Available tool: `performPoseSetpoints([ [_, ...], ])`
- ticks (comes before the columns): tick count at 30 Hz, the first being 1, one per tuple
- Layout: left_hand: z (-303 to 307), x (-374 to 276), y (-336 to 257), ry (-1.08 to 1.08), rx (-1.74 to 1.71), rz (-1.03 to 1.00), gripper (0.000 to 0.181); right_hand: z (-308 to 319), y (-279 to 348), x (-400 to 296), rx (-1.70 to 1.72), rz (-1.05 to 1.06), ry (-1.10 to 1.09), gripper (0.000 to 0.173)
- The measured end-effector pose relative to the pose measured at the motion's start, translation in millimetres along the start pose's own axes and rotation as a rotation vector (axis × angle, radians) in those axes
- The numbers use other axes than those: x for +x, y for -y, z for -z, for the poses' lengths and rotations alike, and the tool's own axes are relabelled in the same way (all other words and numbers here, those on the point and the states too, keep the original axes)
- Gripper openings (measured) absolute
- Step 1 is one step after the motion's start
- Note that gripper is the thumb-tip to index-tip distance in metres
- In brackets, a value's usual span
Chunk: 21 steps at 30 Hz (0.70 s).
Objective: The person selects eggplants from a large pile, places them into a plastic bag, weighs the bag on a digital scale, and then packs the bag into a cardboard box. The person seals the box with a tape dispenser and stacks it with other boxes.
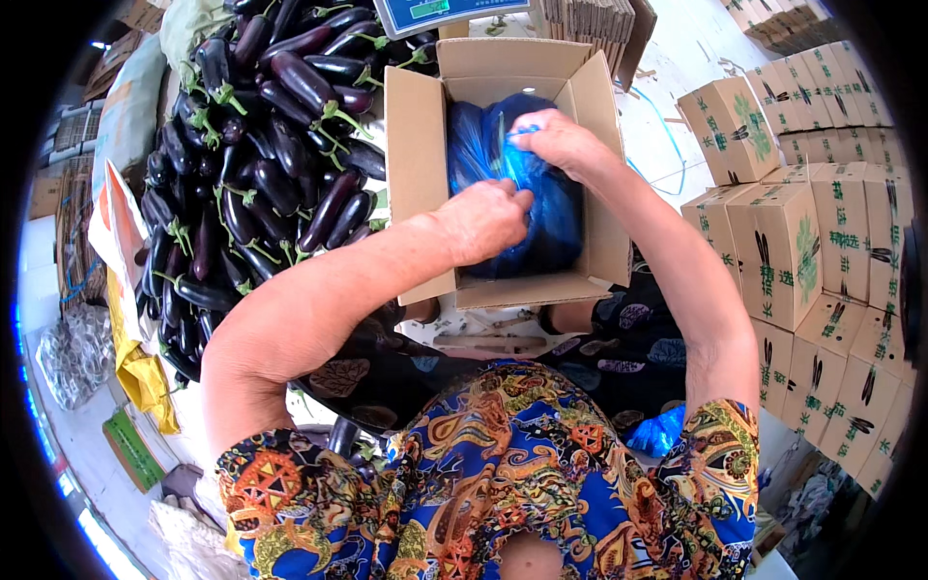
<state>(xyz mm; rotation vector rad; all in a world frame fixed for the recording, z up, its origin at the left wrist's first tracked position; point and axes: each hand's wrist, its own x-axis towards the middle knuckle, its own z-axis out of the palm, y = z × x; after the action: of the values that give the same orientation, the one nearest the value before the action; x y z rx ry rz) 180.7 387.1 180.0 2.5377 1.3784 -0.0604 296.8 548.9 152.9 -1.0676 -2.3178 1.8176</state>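
An open cardboard box (415, 174) stands before me between my knees, its flaps folded outward. Inside it lies a blue plastic bag (554, 210), with dark shapes showing through; what they are cannot be made out clearly. My left hand (489, 221) is closed on the gathered plastic at the near left of the bag. Farther back, my right hand (554, 138) pinches a twisted blue end of the bag between thumb and fingers. Both hands are over the box opening.
A large heap of eggplants (275, 159) lies to the left. Beyond the box are a digital scale (453, 14) and a stack of flattened cardboard (591, 29). Printed cartons (776, 246) are stacked high on the right. A blue strap (674, 145) loops on the floor.
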Motion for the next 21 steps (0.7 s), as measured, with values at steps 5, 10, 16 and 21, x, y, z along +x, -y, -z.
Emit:
performPoseSetpoints([
  [5, 10, 17, 6, -0.32, 0.184, -0.186, 0.019, -18, 47, 17, -0.513, 0.332, 0.204, 0.023],
  [10, 9, 21, 8, -0.041, 0.064, 0.286, 0.013, -17, 66, -2, -0.339, 0.522, -0.013, 0.021],
  [16, -10, 7, 44, -0.118, -0.446, 0.73, 0.02, -9, 56, -64, -0.538, 0.256, -0.141, 0.018],
  [21, -21, 5, 32, -0.213, -1.451, 1.164, 0.042, -32, 23, -88, -0.455, 0.333, -0.084, 0.02],
])
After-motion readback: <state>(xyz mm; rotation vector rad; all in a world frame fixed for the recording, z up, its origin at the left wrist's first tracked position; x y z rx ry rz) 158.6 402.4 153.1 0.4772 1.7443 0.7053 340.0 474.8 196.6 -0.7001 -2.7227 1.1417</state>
